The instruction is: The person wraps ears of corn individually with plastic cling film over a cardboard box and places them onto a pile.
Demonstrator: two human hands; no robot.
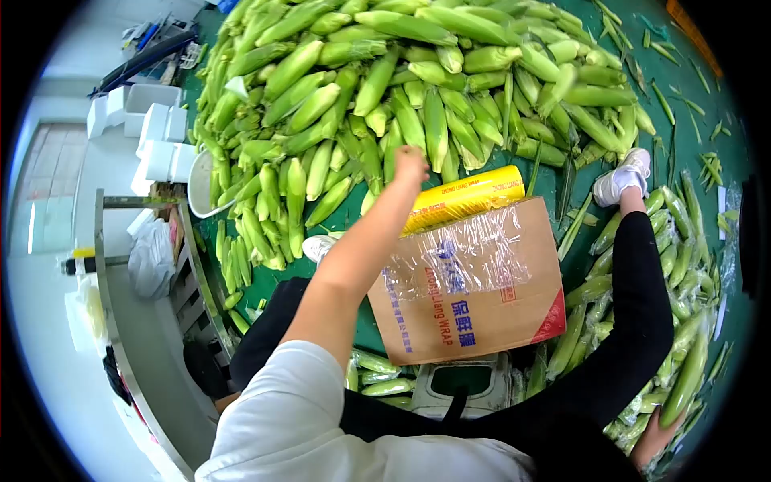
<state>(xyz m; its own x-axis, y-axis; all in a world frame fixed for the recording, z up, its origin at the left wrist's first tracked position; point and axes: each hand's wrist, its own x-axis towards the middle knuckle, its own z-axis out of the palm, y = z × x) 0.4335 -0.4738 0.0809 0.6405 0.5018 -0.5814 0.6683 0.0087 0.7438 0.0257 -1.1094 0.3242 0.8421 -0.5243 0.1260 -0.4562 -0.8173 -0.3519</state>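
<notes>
Reaching: left hand, fingers curled, hold unclear, by unwrapped corn; yellow wrap roll just beside it. Right hand, partly cropped, opening and hold unclear, at film-wrapped corn. Handling: grip mid-ear, film unsnagged.

White foam boxes cluster at upper left, near white basin and beneath long black bar amid clutter. Below, white plastic bag slumps within metal-edged frame; yellowish bag hangs just outside, against pale wall. Green floor spreads beyond, orange strip crossing upper right corner. Pale stand with rounded opening sits low at center, partly hidden.
</notes>
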